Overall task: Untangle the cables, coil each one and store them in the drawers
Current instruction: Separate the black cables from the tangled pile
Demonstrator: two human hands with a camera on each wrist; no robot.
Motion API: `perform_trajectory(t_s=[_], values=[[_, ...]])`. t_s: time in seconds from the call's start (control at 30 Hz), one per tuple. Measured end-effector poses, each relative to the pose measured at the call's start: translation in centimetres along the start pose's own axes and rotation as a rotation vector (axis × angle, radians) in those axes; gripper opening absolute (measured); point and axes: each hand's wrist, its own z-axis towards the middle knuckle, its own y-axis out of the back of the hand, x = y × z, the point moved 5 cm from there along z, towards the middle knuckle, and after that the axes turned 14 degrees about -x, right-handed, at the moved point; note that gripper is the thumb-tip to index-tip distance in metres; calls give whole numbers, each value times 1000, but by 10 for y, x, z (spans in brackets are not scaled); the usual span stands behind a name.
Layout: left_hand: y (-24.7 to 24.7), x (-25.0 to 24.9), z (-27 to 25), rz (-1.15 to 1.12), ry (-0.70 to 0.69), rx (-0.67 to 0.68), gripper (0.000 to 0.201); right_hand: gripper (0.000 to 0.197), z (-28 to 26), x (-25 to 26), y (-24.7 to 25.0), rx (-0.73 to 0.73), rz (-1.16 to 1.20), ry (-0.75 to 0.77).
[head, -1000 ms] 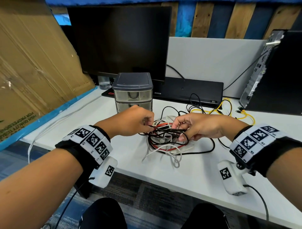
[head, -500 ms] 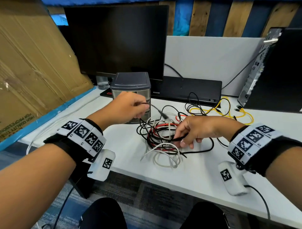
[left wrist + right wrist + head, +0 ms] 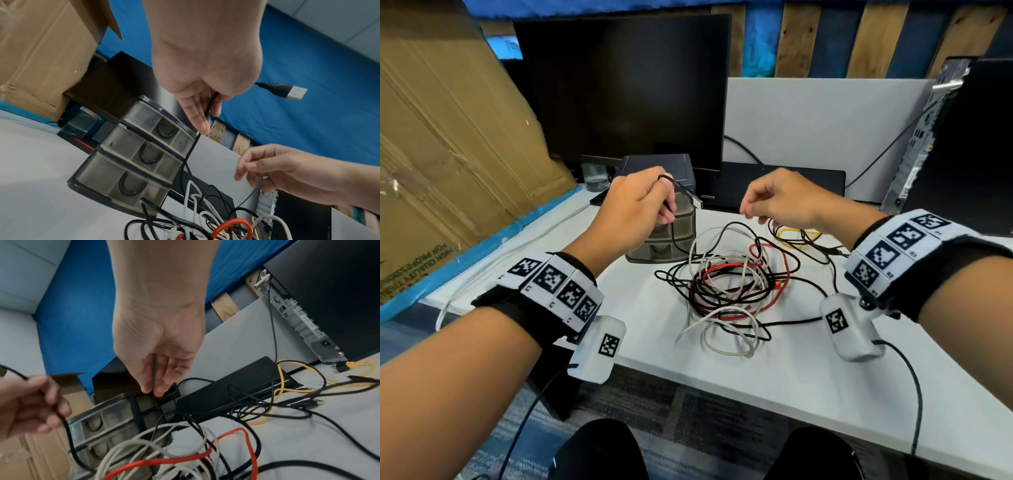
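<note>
A: Holding the black cable near its USB plug, the left hand has its fingers curled round the cable above the worktop. Confirm the plug position.

B: The plug projects past the left hand, clear of the worktop. Below the hand the cable drops in front of the drawer unit and enters the tangle.

A: State of the right hand?

B: Raised over the tangle, level with the left hand and apart from it. In the right wrist view a thin black strand runs between its thumb and fingers, pinched at the fingertips. Whether this strand belongs to the same black cable cannot be told.

A: Location of the remaining cables?

B: The tangle lies on the worktop, just right of the drawer unit. It contains black cables, a white cable and a red cable, overlapping in loose loops. A yellow cable lies behind the tangle, under the right hand.

A: Drawer unit condition?

B: Three stacked translucent drawers, all closed, each with a dark U-shaped handle. The unit stands upright in front of the monitor.
</note>
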Motion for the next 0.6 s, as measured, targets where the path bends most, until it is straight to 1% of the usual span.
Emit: perform_trajectory(t_s=[0.07,0.1,0.17,0.23,0.27,0.3,0.37,0.4,0.43,0.47,0.5,0.57,0.6], values=[[1,-3,-1,-18,5,-17,31,11,6,3,-7,-28,-53,48],[1,-4,-2,-25,5,-18,31,14,7,5,-12,-10,-81,66],[2,-5,-2,-34,-5,-16,31,24,10,6,-27,72,-190,121],[4,-7,-2,-42,-14,-28,31,31,11,2,-45,190,-383,198],[5,-8,-1,-51,-14,-37,31,30,11,-1,-51,231,-453,229],[7,-8,-1,-62,-10,-44,31,24,12,-2,-56,244,-474,246],[9,-7,2,-66,9,-46,31,12,13,-1,-55,225,-410,241],[9,-4,3,-43,28,-25,32,13,14,1,-52,207,-363,223],[7,0,5,4,49,31,32,17,16,3,-47,184,-308,194],[3,6,5,77,62,136,32,20,19,3,-42,150,-240,148],[-2,12,3,176,59,291,34,21,21,2,-35,107,-152,95],[-12,20,-7,386,16,609,43,25,24,-2,-24,16,53,-7],[-15,22,-10,446,-13,705,47,26,24,-3,-20,-15,166,-59]])
